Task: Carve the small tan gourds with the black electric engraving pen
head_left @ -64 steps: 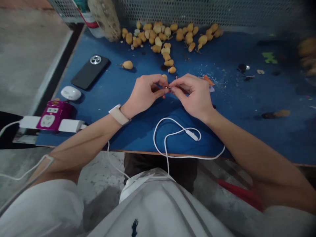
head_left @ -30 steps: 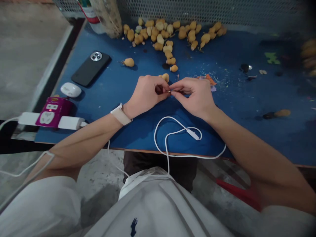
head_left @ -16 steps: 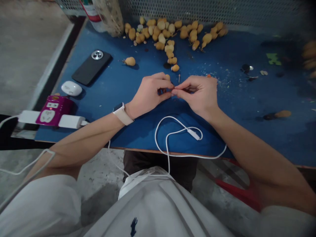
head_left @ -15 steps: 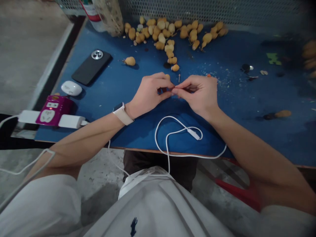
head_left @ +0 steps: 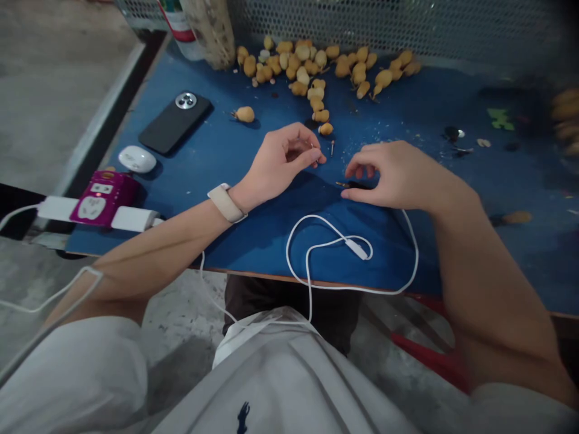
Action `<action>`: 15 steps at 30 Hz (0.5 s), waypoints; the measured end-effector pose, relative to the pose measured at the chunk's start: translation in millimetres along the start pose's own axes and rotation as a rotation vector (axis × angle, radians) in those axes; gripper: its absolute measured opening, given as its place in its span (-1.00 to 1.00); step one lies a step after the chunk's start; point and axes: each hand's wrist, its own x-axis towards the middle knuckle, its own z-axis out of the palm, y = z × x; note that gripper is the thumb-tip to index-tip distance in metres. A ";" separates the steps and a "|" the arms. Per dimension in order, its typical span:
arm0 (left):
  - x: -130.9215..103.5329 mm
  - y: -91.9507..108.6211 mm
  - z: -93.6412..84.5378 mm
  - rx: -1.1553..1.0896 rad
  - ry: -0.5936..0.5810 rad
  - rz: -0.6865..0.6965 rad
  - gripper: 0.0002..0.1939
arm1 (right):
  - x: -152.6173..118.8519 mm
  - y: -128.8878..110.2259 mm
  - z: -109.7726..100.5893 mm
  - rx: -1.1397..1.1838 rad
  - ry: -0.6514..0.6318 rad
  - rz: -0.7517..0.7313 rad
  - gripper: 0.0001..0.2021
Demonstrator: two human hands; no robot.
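My left hand (head_left: 284, 158) is above the blue table, its thumb and forefinger pinched on something small that I cannot make out. To its right, my right hand (head_left: 392, 176) has thumb and fingers apart around a thin dark tool with a brass-coloured tip (head_left: 342, 184); whether the fingers touch the tool is unclear. A small pin-like piece (head_left: 332, 148) lies on the table between the hands. Just beyond it, a short row of tan gourd-shaped pieces (head_left: 321, 116) leads back to a larger pile (head_left: 302, 60).
On the left are a black phone (head_left: 176, 122), a white case (head_left: 137, 159) and a purple power adapter (head_left: 107, 198) with white plugs. A looped white cable (head_left: 357, 248) lies near the front edge. Behind stand a jar (head_left: 212, 33) and a perforated metal panel (head_left: 353, 27).
My hands were together at the fingertips and are now apart. My right hand has moved right, and its fingers have spread. The dark tool now shows beneath it.
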 end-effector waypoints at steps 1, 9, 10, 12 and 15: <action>0.3 0.3 -0.1 -0.004 0.016 -0.006 -0.70 | -0.3 3.5 -0.3 0.011 -0.037 -0.021 -0.73; 2.9 -6.1 -4.5 0.014 0.104 0.000 -0.56 | 7.7 5.1 16.0 0.149 0.039 -0.025 -0.78; 3.5 -6.9 -4.6 0.013 0.109 -0.006 -0.55 | 8.8 2.4 18.7 0.164 0.099 -0.016 -0.77; 4.5 -7.4 -4.7 0.027 0.118 -0.027 -0.54 | 10.7 -3.0 24.3 0.186 0.184 -0.008 -0.78; 5.4 -5.5 -4.6 0.059 0.120 -0.041 -0.53 | 12.0 -9.8 30.9 0.206 0.250 0.021 -0.78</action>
